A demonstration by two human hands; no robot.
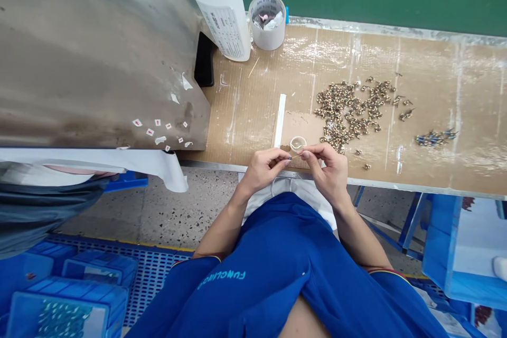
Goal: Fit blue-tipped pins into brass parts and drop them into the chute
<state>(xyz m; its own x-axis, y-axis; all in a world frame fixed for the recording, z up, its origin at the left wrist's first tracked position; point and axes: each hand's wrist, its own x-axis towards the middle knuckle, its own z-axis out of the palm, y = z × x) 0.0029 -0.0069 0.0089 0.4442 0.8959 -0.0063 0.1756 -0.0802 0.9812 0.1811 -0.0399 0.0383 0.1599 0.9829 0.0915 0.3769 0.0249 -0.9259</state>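
My left hand (pixel 264 167) and my right hand (pixel 329 170) meet at the near edge of the cardboard-covered bench (pixel 435 158). Both are closed in pinches. Between their fingertips runs a thin stick or pin (pixel 296 157) with a tiny part on it, too small to name. Just beyond the fingers a small clear round dish (pixel 298 143) lies on the bench. A heap of small brass-coloured parts (pixel 350 110) is spread to the right of the dish. A smaller group of bluish parts (pixel 434 138) lies further right.
A white plastic bottle (pixel 220 8) and a small white tub (pixel 268 21) stand at the back left. A white strip (pixel 280 120) lies left of the dish. A metal housing (pixel 91 53) fills the left. Blue crates (pixel 59 296) sit on the floor at the lower left.
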